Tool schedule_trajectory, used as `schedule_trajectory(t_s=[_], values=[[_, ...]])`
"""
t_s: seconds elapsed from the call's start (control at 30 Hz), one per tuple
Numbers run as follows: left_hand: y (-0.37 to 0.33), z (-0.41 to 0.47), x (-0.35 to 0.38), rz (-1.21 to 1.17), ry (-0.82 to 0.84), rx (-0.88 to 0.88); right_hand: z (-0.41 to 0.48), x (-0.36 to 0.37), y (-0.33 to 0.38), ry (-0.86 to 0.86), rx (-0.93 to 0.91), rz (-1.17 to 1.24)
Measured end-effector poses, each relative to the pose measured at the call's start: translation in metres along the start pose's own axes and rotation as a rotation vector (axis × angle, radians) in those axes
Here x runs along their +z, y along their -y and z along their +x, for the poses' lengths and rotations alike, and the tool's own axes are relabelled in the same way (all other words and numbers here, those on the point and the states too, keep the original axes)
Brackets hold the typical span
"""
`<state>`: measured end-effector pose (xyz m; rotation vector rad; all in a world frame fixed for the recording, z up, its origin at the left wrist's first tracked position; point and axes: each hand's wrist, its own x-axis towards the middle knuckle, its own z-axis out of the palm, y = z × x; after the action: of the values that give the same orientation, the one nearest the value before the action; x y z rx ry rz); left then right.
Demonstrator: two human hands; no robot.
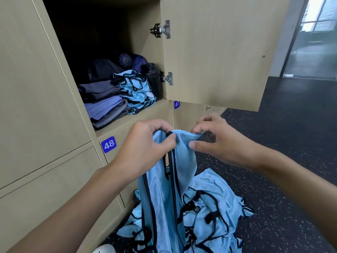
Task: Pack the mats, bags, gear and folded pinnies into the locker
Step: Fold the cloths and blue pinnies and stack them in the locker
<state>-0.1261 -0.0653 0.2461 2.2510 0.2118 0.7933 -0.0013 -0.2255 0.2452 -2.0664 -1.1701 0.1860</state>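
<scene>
A light blue pinny (182, 161) with black trim hangs in front of me. My left hand (145, 147) grips its top edge at one shoulder strap and my right hand (217, 141) pinches the other corner. Below it, a heap of loose blue pinnies (215, 212) lies on the floor. The open locker (127, 117) holds a stack of folded blue pinnies (135, 90), folded purple and grey mats (104, 105), dark bags (109, 68) at the back and a black bottle (154, 79) on the right.
The locker door (218, 52) stands open to the right, above my hands. Closed lockers numbered 48 (108, 144) and 47 (176, 104) sit below. Dark speckled floor (282, 143) stretches right. A white shoe tip (104, 249) shows at the bottom edge.
</scene>
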Motion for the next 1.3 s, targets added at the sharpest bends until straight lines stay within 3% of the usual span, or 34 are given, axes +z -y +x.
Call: schedule_trajectory(t_s=[0.2,0.43,0.57,0.67,0.77,1.03,1.3], values=[[0.004,0.004,-0.011,-0.011,-0.002,-0.026,-0.001,-0.008,-0.004,-0.089,-0.048,0.065],[0.012,0.011,-0.027,-0.035,0.137,-0.111,-0.004,-0.016,0.003,-0.140,-0.130,0.129],[0.013,0.011,-0.030,-0.079,0.143,-0.092,-0.010,-0.023,0.013,-0.043,-0.186,0.180],[0.009,0.010,-0.024,-0.099,0.056,-0.064,-0.016,-0.024,0.022,0.094,-0.198,0.314],[-0.001,0.008,-0.017,-0.204,-0.019,-0.033,-0.016,-0.016,0.027,0.126,-0.227,0.333],[-0.013,0.008,-0.009,-0.404,-0.179,-0.049,-0.014,0.016,0.031,0.030,-0.194,0.194],[-0.013,0.007,-0.013,-0.394,-0.146,-0.051,-0.015,0.038,0.034,-0.173,-0.272,0.175]])
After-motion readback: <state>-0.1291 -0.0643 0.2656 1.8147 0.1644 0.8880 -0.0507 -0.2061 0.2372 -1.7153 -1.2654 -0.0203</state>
